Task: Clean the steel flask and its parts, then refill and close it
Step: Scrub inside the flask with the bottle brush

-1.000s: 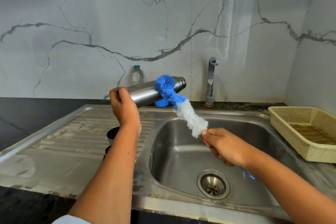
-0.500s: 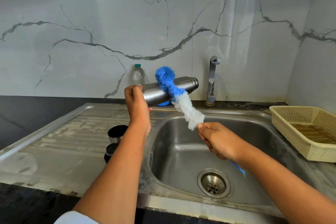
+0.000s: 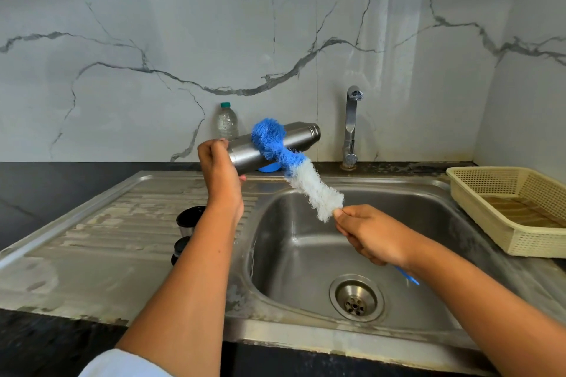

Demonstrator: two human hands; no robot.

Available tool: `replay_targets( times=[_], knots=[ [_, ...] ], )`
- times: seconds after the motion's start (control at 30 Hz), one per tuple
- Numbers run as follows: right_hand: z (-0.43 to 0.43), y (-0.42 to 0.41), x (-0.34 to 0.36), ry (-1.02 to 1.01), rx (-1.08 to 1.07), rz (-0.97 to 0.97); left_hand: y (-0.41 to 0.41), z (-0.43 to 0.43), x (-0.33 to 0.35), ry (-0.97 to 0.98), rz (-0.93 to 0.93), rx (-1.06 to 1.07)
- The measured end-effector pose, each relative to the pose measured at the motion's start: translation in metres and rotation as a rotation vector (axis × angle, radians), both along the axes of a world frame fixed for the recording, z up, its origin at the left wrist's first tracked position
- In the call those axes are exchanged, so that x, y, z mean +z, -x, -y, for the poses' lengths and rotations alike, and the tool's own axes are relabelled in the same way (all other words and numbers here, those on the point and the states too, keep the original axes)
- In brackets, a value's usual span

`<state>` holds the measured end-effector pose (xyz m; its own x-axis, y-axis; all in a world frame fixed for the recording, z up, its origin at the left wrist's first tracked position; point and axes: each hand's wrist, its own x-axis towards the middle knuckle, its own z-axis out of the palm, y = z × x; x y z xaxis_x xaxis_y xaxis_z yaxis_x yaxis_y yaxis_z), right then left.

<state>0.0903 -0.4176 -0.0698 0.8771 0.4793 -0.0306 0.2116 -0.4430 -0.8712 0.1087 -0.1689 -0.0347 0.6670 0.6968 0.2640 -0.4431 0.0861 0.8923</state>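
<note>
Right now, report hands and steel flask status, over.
Left hand grips cylindrical steel flask, held sideways. Right hand holds blue-and-white bristle brush, blue end on flask's outside. Flask mouth unobstructed.

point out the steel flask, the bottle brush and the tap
steel flask (image 3: 301, 137), head view, on the bare body just below the neck
bottle brush (image 3: 312, 190), head view, on the white bristles
tap (image 3: 350, 128), head view, on the upright stem

Left hand (image 3: 219, 167) raised, gripping flask (image 3: 301, 136) at base. Right hand (image 3: 370, 234) sitting lower, pinching brush (image 3: 312, 190) stem. Both bare forearms reaching forward.
</note>
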Motion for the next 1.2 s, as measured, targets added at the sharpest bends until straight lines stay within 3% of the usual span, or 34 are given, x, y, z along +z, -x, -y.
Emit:
replay_targets(
  times=[0.17, 0.5, 1.0, 1.2],
  knots=[
    [-0.008, -0.001, 0.003, -0.071, -0.024, -0.019, -0.002, 0.021, -0.005, -0.074, -0.026, -0.094],
    [-0.014, 0.007, 0.003, -0.039, 0.043, -0.036, -0.006, 0.011, -0.008, 0.005, -0.011, -0.178],
    [-0.018, 0.014, -0.003, -0.005, 0.082, -0.119, -0.011, -0.006, 0.000, 0.500, 0.060, -0.389],
    [-0.024, 0.009, -0.004, -0.012, 0.086, -0.091, -0.017, -0.008, -0.005, 0.548, 0.042, -0.376]
  ],
)
